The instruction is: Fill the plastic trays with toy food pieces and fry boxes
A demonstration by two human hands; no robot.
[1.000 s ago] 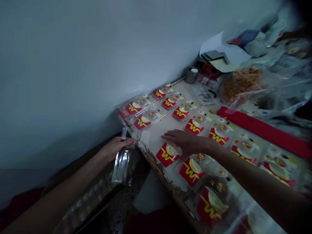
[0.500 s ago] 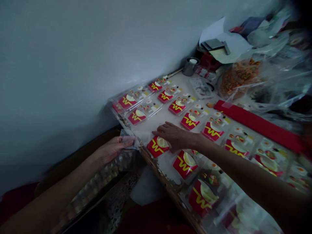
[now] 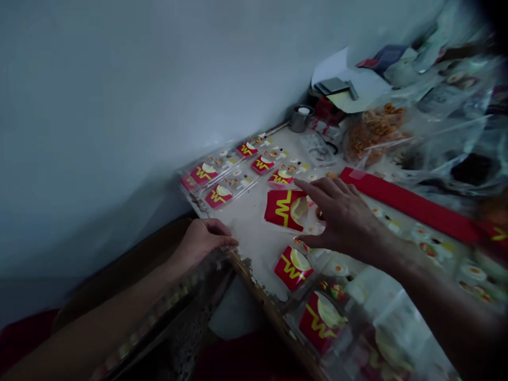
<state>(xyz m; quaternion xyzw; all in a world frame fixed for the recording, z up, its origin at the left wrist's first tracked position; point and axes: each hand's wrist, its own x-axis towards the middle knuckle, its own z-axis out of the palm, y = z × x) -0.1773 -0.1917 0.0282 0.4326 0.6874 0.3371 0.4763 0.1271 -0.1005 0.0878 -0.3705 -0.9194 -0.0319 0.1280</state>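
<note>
My right hand (image 3: 341,217) spans a clear plastic packet with a red card marked with a yellow W (image 3: 283,209), thumb on one edge and fingers on the other. The packet is turned sideways and looks raised off the table. My left hand (image 3: 208,238) is closed in a pinch at the table's left edge; what its fingertips hold, if anything, cannot be made out. Similar packets lie in rows around the right hand, one nearer me (image 3: 293,267) and another farther left (image 3: 218,196). Small food-shaped pieces show inside them.
A long red strip (image 3: 408,203) lies behind the packets. Farther back are a metal cup (image 3: 300,119), a bag of orange-brown pieces (image 3: 375,132) and crumpled clear plastic bags (image 3: 444,143). The wall (image 3: 119,106) borders the table's far left side.
My right hand has taken hold of a packet, turned it and moved it right and up. The clear plastic sheet in my left hand no longer shows; that hand has moved slightly right.
</note>
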